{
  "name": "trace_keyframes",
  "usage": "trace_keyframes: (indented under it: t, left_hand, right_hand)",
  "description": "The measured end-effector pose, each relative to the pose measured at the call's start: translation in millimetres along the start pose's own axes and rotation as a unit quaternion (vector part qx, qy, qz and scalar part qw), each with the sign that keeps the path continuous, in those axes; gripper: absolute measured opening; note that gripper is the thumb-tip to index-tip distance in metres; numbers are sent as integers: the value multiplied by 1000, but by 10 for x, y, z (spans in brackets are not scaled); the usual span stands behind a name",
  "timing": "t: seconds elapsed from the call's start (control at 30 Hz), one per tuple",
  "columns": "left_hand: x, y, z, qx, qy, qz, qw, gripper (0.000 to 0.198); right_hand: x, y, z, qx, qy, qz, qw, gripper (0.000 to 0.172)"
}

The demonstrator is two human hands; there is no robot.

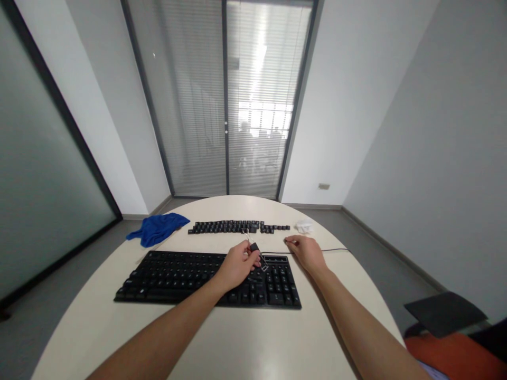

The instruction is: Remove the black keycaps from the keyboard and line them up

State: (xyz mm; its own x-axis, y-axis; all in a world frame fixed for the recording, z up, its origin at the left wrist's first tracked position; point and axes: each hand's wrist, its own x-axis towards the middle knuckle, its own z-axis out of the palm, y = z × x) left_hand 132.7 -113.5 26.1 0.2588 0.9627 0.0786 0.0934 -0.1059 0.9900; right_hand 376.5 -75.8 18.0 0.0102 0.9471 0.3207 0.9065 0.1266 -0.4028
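My left hand point(240, 264) is closed around a keycap puller point(254, 247) with a black middle and wire loops at both ends. It is above the right part of a black keyboard point(170, 274), which lies flat on the table. Beyond the keyboard, loose black keycaps point(225, 227) lie in rows. My right hand point(308, 252) rests low over the table, right of those rows, its thumb and fingertips pinched on a small dark keycap point(286, 240).
A blue cloth point(158, 229) lies crumpled at the table's left edge. A white crumpled tissue point(304, 226) sits at the far right. The keyboard's black cable point(335, 249) runs off the right edge of the round table point(253, 338). A chair point(446, 314) stands at the right.
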Motion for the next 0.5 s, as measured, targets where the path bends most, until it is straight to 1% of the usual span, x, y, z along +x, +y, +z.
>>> trace_keyframes:
  t: [0.2,0.37,0.5]
  left_hand:
    - [8,-20,-12,7,-7,8,1000,22]
    - [11,-33,-12,8,-7,9,1000,23]
    - [11,-32,-11,9,-9,9,1000,23]
  right_hand:
    - [41,-72,26,-72,10,4,997,23]
    - [182,-133,14,-106,-12,-16,994,20]
    - [263,-127,54,-124,-5,-10,992,19]
